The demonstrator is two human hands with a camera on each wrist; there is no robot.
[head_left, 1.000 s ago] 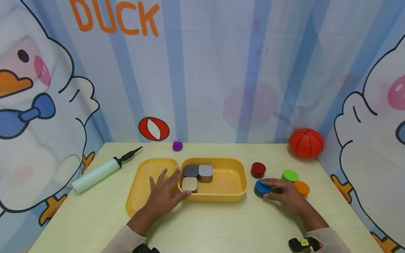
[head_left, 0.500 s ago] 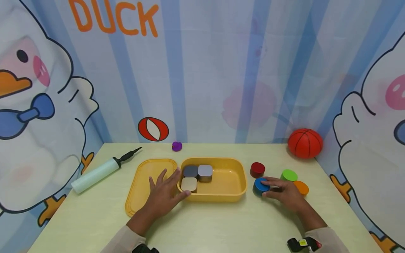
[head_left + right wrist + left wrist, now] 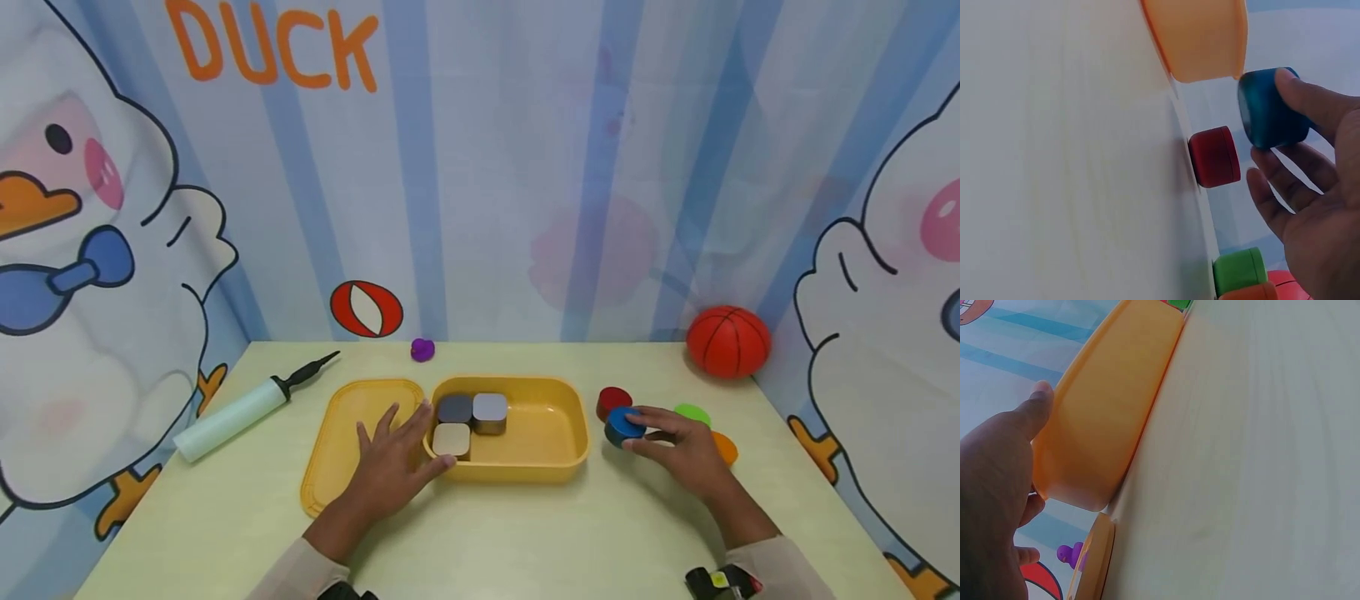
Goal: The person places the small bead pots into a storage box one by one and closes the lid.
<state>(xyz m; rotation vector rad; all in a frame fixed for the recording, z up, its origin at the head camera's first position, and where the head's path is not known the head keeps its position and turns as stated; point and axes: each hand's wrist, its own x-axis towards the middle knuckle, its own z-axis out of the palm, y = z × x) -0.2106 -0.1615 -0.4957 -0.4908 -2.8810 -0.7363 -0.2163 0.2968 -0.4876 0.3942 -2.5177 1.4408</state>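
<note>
My right hand (image 3: 686, 446) pinches a blue rounded block (image 3: 624, 427) between thumb and fingers. In the right wrist view, the blue block (image 3: 1271, 109) is raised off the table, near the box's right end. My left hand (image 3: 393, 471) rests spread at the left end of a yellow box (image 3: 510, 472), thumb on its front rim. Inside the box's left half sit a dark grey block (image 3: 454, 408), a light grey block (image 3: 490, 408) and a beige block (image 3: 452, 440). A dark red block (image 3: 611, 402) stands behind the blue one.
A green block (image 3: 693, 413) and an orange block (image 3: 725, 450) lie partly behind my right hand. The box's yellow lid (image 3: 330, 450) lies at left. Farther out are a hand pump (image 3: 240, 417), a purple duck (image 3: 422, 350) and a red ball (image 3: 728, 342).
My right hand has lifted the blue block from the table and moved it slightly up toward the red one. My left hand stays at the box.
</note>
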